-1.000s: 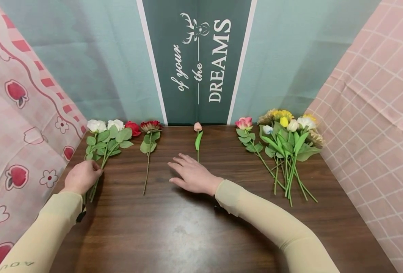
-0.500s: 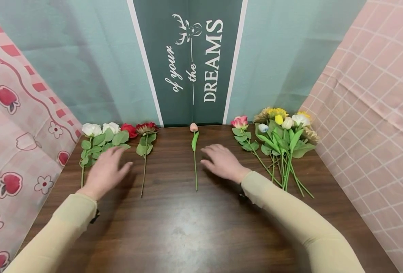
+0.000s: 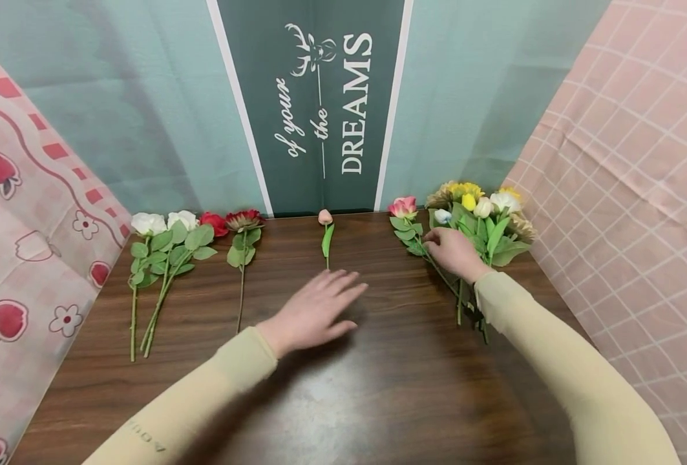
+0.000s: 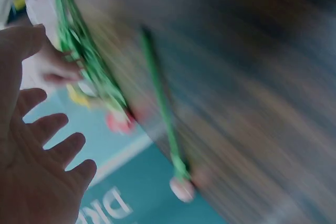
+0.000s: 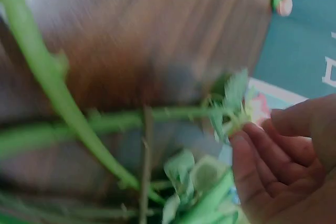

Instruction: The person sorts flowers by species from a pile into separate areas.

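- Now the left hand (image 3: 311, 311) lies flat over the middle of the brown surface (image 3: 378, 387), fingers (image 3: 343, 284) straight and spread, holding nothing.
- Just beyond its fingertips lies the pink tulip (image 3: 325, 217), bud toward the back wall, stem running under the hand; whether the hand touches the stem I cannot tell.
- From the left wrist the same hand (image 4: 31, 161) shows an open palm with spread fingers, the tulip (image 4: 181, 187) blurred beside it.
- At the far right the right hand (image 3: 454, 252) rests on the bunch (image 3: 483, 219) of mixed flowers, fingers curled at the stem of the pink rose (image 3: 402, 206), just below its leaves.
- From the right wrist, the fingers (image 5: 257, 166) bend toward a green stem (image 5: 157, 114) among leaves; the blur hides whether they actually pinch it.
- Left of the tulip lies a dark red flower (image 3: 244, 219) on its own stem.
- Further left, near the edge, lie two white roses (image 3: 148, 223) and a red rose (image 3: 213, 223) with leafy stems side by side.
- Behind stands a green banner (image 3: 320, 103) with white lettering.
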{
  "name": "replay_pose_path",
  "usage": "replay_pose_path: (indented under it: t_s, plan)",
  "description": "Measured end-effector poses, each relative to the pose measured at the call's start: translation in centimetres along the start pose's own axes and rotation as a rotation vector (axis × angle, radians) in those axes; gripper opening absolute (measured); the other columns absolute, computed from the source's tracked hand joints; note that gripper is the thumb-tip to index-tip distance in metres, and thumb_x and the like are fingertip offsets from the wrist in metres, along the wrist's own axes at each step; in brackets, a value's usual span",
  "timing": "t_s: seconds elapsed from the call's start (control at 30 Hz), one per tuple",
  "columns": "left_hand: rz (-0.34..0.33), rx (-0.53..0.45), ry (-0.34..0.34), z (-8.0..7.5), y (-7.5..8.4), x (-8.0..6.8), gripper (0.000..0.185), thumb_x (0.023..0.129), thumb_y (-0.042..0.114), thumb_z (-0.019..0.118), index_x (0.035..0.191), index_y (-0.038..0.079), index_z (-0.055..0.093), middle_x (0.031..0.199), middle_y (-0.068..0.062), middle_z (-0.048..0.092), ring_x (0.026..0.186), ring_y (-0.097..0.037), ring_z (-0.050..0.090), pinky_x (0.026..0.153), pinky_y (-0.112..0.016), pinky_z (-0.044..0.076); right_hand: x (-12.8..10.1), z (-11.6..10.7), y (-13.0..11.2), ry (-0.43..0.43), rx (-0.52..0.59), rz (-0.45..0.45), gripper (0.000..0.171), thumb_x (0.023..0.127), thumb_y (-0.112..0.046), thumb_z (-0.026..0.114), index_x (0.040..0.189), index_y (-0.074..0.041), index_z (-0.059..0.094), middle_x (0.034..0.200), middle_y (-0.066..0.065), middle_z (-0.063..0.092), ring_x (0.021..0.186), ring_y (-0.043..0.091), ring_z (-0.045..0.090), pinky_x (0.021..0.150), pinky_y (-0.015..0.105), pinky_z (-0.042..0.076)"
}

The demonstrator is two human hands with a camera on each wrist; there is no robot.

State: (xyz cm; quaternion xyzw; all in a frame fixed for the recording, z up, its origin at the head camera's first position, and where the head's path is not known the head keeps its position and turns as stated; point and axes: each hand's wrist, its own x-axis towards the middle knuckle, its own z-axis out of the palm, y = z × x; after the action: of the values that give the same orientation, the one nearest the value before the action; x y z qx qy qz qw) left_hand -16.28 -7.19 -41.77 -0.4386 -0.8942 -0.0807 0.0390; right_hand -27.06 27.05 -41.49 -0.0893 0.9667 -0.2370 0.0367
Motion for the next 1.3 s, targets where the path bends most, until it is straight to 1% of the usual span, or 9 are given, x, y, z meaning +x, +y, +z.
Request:
replay_pose_path:
  t_s: [0.07, 0.17, 0.3, 0.4, 0.5, 0.8, 1.0, 1.17, 1.3]
  plan:
    - [0.058, 0.019, -0.022, 0.6, 1.6, 1.5, 0.074, 0.1, 0.05, 0.061, 0.16, 0.014, 0.036, 0.164, -0.012, 0.033, 0.15, -0.032, 0.031, 0.125, -0.047, 0.014, 0.2, -0.7, 0.4, -0.038, -0.013, 0.029, 0.03, 0.104, -0.015, 0.055, 0.122, 0.005, 0.069, 0.114, 0.023, 0.07, 0.085, 0.03, 0.065, 0.076, 0.049, 0.052]
    - [0.117, 0.037, -0.055, 1.6, 3.7, 3.5, 0.073, 0.101, 0.051, 0.059, 0.16, 0.016, 0.036, 0.163, -0.012, 0.035, 0.149, -0.032, 0.032, 0.124, -0.046, 0.017, 0.6, -1.3, 0.7, -0.104, -0.046, 0.058, 0.025, 0.102, -0.014, 0.057, 0.109, 0.004, 0.072, 0.093, 0.018, 0.071, 0.069, 0.024, 0.058, 0.069, 0.043, 0.05]
    - [0.156, 0.052, -0.093, 2.8, 6.0, 5.8, 0.072, 0.102, 0.054, 0.055, 0.161, 0.018, 0.035, 0.163, -0.01, 0.035, 0.15, -0.03, 0.031, 0.124, -0.043, 0.02, 1.1, -1.4, 1.1, -0.189, -0.07, 0.104, 0.03, 0.097, -0.013, 0.058, 0.068, -0.008, 0.06, 0.056, 0.002, 0.047, 0.049, 0.015, 0.037, 0.054, 0.034, 0.038]
    - [0.173, 0.062, -0.109, 3.6, 7.4, 7.1, 0.07, 0.103, 0.056, 0.052, 0.16, 0.019, 0.037, 0.163, -0.009, 0.035, 0.15, -0.029, 0.031, 0.124, -0.042, 0.022, 1.3, -1.2, 1.4, -0.238, -0.049, 0.139, 0.045, 0.095, -0.016, 0.062, 0.055, -0.017, 0.044, 0.048, -0.004, 0.035, 0.043, 0.012, 0.033, 0.049, 0.031, 0.036]
    - [0.183, 0.063, -0.124, 4.2, 8.4, 7.8, 0.069, 0.102, 0.057, 0.052, 0.16, 0.02, 0.038, 0.163, -0.008, 0.036, 0.15, -0.028, 0.032, 0.123, -0.043, 0.023, 1.4, -0.9, 1.5, -0.272, -0.009, 0.165, 0.049, 0.095, -0.02, 0.068, 0.052, -0.02, 0.044, 0.046, -0.004, 0.039, 0.041, 0.012, 0.039, 0.05, 0.032, 0.042]
    - [0.177, 0.024, -0.125, 4.3, 8.5, 7.9, 0.066, 0.102, 0.055, 0.054, 0.158, 0.021, 0.042, 0.162, -0.008, 0.038, 0.149, -0.028, 0.034, 0.122, -0.043, 0.025, 1.1, -0.3, 1.1, -0.274, 0.1, 0.186, 0.047, 0.094, -0.011, 0.066, 0.054, -0.018, 0.041, 0.048, -0.004, 0.039, 0.047, 0.018, 0.055, 0.057, 0.035, 0.055]
    - [0.164, -0.014, -0.122, 4.1, 7.8, 7.6, 0.063, 0.103, 0.051, 0.055, 0.156, 0.019, 0.045, 0.16, -0.008, 0.04, 0.148, -0.027, 0.036, 0.123, -0.041, 0.025, 0.7, 0.4, -0.1, -0.277, 0.236, 0.137, 0.035, 0.095, -0.009, 0.065, 0.063, -0.009, 0.051, 0.072, 0.011, 0.069, 0.067, 0.024, 0.069, 0.069, 0.039, 0.062]
    - [0.121, -0.074, -0.1, 4.1, 7.1, 7.3, 0.058, 0.103, 0.048, 0.057, 0.152, 0.017, 0.051, 0.155, -0.006, 0.047, 0.144, -0.023, 0.042, 0.121, -0.038, 0.029, 0.8, 0.9, -1.2, -0.329, 0.372, 0.152, 0.022, 0.099, -0.01, 0.062, 0.086, 0.007, 0.068, 0.105, 0.019, 0.074, 0.078, 0.022, 0.07, 0.075, 0.037, 0.062]
    - [-0.019, -0.213, -0.095, 3.8, 6.3, 6.7, 0.047, 0.104, 0.042, 0.057, 0.143, 0.017, 0.061, 0.144, -0.002, 0.058, 0.134, -0.017, 0.052, 0.112, -0.031, 0.041, 0.7, 1.1, -1.8, -0.358, 0.503, 0.189, 0.027, 0.101, -0.012, 0.063, 0.112, 0.012, 0.069, 0.105, 0.019, 0.072, 0.079, 0.018, 0.07, 0.078, 0.037, 0.062]
